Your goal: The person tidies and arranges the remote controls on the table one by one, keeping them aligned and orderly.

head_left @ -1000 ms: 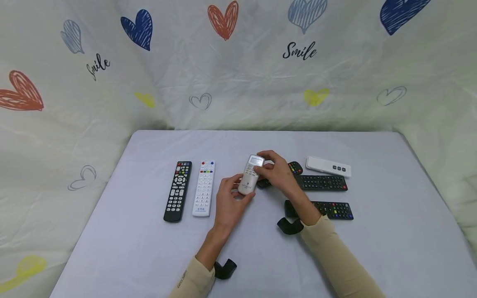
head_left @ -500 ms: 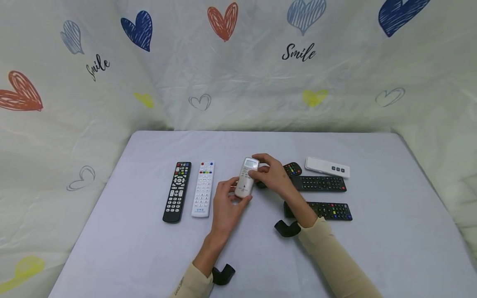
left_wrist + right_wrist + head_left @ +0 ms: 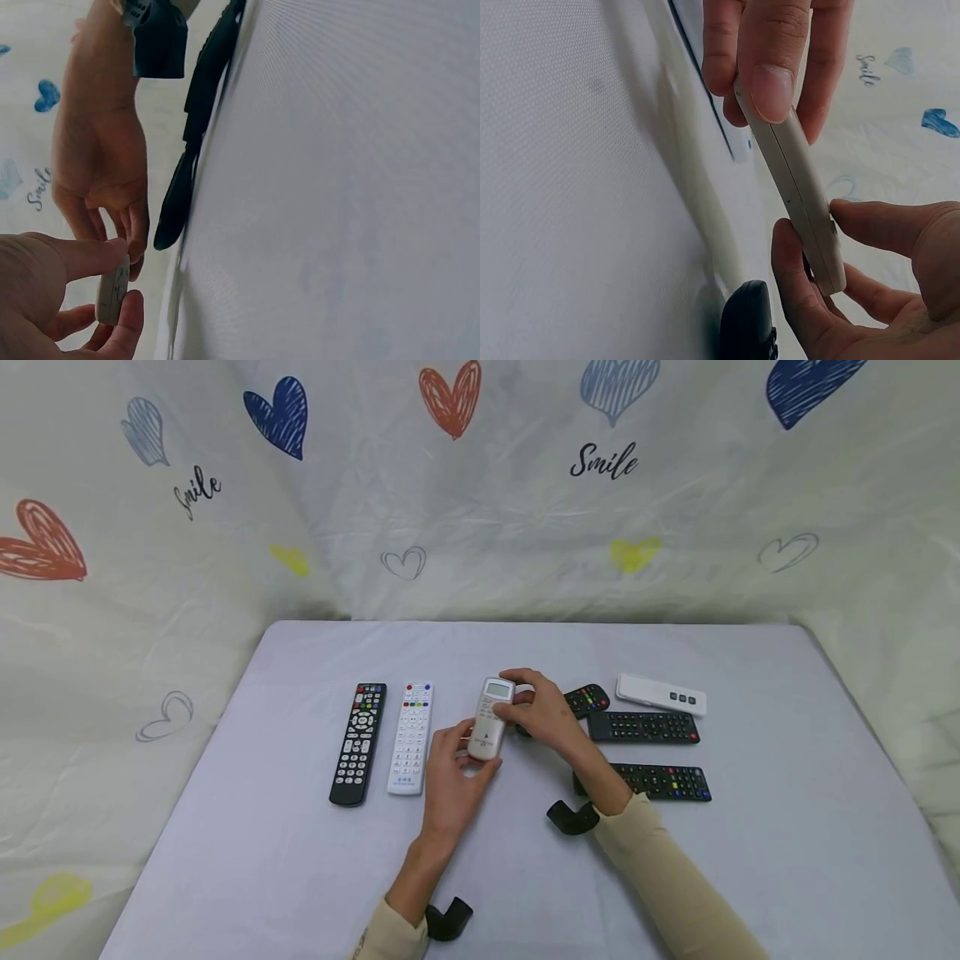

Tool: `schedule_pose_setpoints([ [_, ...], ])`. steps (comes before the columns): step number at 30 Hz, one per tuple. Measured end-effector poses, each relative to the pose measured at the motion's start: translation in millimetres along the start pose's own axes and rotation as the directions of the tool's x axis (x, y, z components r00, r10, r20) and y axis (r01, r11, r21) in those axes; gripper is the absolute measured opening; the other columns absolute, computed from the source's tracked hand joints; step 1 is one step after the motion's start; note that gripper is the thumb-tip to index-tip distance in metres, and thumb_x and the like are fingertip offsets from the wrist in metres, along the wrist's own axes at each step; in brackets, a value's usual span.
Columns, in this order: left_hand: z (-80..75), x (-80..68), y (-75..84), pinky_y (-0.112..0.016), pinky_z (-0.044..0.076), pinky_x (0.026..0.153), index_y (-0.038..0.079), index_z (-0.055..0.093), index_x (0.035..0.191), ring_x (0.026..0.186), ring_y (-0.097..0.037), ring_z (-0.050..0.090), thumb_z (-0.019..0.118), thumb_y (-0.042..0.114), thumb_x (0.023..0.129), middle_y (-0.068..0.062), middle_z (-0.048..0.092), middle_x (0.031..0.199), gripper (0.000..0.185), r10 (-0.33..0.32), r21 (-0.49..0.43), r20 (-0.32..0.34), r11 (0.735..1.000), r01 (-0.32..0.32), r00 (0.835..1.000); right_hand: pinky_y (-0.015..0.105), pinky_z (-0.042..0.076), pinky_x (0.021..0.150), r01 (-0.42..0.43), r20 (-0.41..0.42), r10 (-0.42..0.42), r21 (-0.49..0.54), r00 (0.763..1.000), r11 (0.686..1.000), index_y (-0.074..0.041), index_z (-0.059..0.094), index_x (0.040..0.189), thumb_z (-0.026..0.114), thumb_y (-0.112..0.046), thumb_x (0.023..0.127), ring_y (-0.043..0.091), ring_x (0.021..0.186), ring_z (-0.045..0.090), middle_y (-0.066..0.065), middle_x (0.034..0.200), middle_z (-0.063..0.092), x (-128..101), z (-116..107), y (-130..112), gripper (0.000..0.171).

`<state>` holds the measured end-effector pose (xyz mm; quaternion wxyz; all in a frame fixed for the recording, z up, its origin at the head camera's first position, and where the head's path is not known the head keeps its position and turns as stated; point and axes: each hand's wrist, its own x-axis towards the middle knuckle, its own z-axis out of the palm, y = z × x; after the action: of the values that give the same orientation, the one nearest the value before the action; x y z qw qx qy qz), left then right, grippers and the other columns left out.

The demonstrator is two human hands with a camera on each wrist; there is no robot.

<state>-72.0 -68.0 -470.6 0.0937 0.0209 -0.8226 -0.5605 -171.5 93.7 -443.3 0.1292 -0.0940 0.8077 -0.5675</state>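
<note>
A small white remote control (image 3: 486,737) with a little display is held above the middle of the table, display end away from the person. My left hand (image 3: 452,789) grips its lower end between thumb and fingers. My right hand (image 3: 542,714) pinches the upper end, thumb on the front near the buttons. The right wrist view shows the side edge of the remote control (image 3: 799,191) between both hands. In the left wrist view the remote control (image 3: 112,292) appears edge-on, its lower part between the left thumb and fingers.
Left of the hands, a black remote (image 3: 358,745) and a white remote (image 3: 410,739) lie side by side. To the right lie a white remote (image 3: 662,695), a black remote (image 3: 648,727), another black remote (image 3: 667,782) and a partly hidden black one (image 3: 587,700).
Both hands have shifted left and slightly toward the person with the white remote control between them. It now stands a little more upright in view. The other remotes have stayed in place.
</note>
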Motion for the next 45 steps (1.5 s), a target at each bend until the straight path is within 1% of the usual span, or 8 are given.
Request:
schedule_pose_setpoints([
  [5, -1.0, -2.8, -0.6, -0.027, 0.062, 0.088, 0.006, 0.059, 0.142, 0.115, -0.024, 0.063, 0.087, -0.001, 0.080, -0.014, 0.058, 0.127, 0.069, 0.013, 0.052, -0.022, 0.999, -0.012, 1.000, 0.031, 0.061, 0.079, 0.008, 0.003, -0.008, -0.028, 1.000, 1.000, -0.002, 0.052, 0.148, 0.076, -0.012, 0.095, 0.036, 0.115, 0.068, 0.023, 0.143, 0.052, 2, 4, 0, 0.059],
  [11, -1.9, -7.7, 1.7, -0.027, 0.061, 0.089, 0.006, 0.058, 0.143, 0.117, -0.021, 0.060, 0.088, 0.004, 0.082, -0.011, 0.058, 0.128, 0.068, 0.007, 0.151, -0.036, 0.989, -0.002, 0.999, 0.026, 0.054, 0.075, 0.011, 0.007, -0.011, -0.068, 1.000, 0.998, -0.004, 0.054, 0.147, 0.076, -0.012, 0.094, 0.035, 0.117, 0.067, 0.021, 0.144, 0.052, 2, 8, -3, 0.058],
  [14, -1.9, -10.1, 2.8, -0.028, 0.059, 0.087, 0.004, 0.058, 0.143, 0.114, -0.020, 0.060, 0.088, 0.005, 0.082, -0.011, 0.058, 0.127, 0.068, 0.022, 0.203, -0.056, 0.979, -0.010, 0.998, 0.028, 0.054, 0.076, 0.023, 0.009, -0.022, -0.095, 1.000, 0.995, -0.003, 0.054, 0.146, 0.076, -0.012, 0.094, 0.036, 0.119, 0.066, 0.021, 0.147, 0.053, 2, 10, -4, 0.058],
  [18, -2.0, -11.0, 3.6, -0.028, 0.058, 0.086, 0.002, 0.058, 0.143, 0.110, -0.019, 0.061, 0.088, 0.005, 0.082, -0.012, 0.058, 0.127, 0.068, 0.034, 0.236, -0.075, 0.972, -0.016, 0.997, 0.034, 0.056, 0.081, 0.024, 0.005, -0.024, -0.136, 1.000, 0.990, -0.003, 0.054, 0.146, 0.077, -0.014, 0.093, 0.036, 0.123, 0.065, 0.020, 0.148, 0.054, 3, 12, -5, 0.058],
  [24, -2.6, -12.1, 5.2, -0.029, 0.058, 0.086, 0.001, 0.058, 0.142, 0.108, -0.019, 0.062, 0.087, 0.003, 0.082, -0.012, 0.058, 0.129, 0.067, 0.004, 0.259, -0.082, 0.966, 0.018, 0.997, 0.037, 0.057, 0.084, 0.010, 0.016, -0.007, -0.158, 1.000, 0.987, -0.005, 0.056, 0.146, 0.077, -0.017, 0.093, 0.036, 0.128, 0.063, 0.018, 0.147, 0.054, 6, 16, -5, 0.058],
  [32, -1.8, -15.8, 6.6, -0.029, 0.058, 0.085, 0.003, 0.058, 0.143, 0.105, -0.017, 0.061, 0.087, 0.005, 0.083, -0.011, 0.057, 0.131, 0.066, -0.035, 0.280, -0.090, 0.958, 0.059, 0.995, 0.039, 0.058, 0.084, 0.011, 0.039, -0.004, -0.167, 0.999, 0.986, -0.004, 0.056, 0.145, 0.078, -0.016, 0.093, 0.037, 0.128, 0.061, 0.019, 0.142, 0.056, 8, 20, -6, 0.058],
  [41, -1.4, -18.0, 5.9, -0.032, 0.059, 0.087, 0.000, 0.056, 0.145, 0.106, -0.018, 0.059, 0.085, 0.004, 0.084, -0.013, 0.055, 0.132, 0.067, -0.051, 0.291, -0.090, 0.954, 0.075, 0.995, 0.040, 0.059, 0.085, 0.011, 0.046, -0.002, -0.195, 0.999, 0.981, -0.003, 0.056, 0.145, 0.078, -0.015, 0.093, 0.037, 0.127, 0.062, 0.020, 0.138, 0.057, 10, 27, -7, 0.058],
  [45, -2.5, -18.6, 5.0, -0.031, 0.059, 0.088, 0.002, 0.054, 0.146, 0.107, -0.017, 0.059, 0.085, 0.004, 0.085, -0.012, 0.054, 0.133, 0.068, -0.074, 0.296, -0.080, 0.950, 0.094, 0.994, 0.038, 0.058, 0.085, 0.014, 0.052, -0.004, -0.204, 0.999, 0.979, -0.002, 0.057, 0.144, 0.078, -0.013, 0.093, 0.037, 0.126, 0.062, 0.021, 0.137, 0.057, 10, 30, -8, 0.057],
])
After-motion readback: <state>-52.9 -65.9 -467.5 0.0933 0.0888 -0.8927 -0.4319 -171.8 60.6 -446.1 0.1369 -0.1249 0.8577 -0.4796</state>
